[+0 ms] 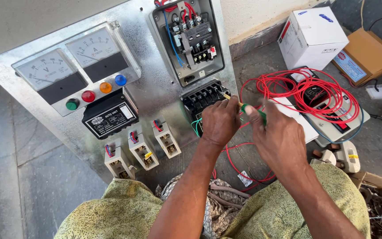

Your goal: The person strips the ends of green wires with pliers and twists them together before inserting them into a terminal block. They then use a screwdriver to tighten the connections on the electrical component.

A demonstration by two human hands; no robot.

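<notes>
A metal panel (155,97) leans against the wall with electrical parts mounted on it. My right hand (277,137) grips a green-handled screwdriver (249,108); its tip points into a black terminal block (202,99) on the panel. My left hand (221,120) rests against that block, fingers curled around thin green wires (195,127) at its lower edge. An open grey box with a contactor and red and blue wires (191,40) is mounted above the block.
Two analogue meters (74,59), coloured indicator lamps (96,90), a black unit (110,116) and three white fuse holders (142,150) sit on the panel's left. A coil of red wire (306,90), white and brown boxes (315,37) and switch parts (341,157) lie on the floor at right.
</notes>
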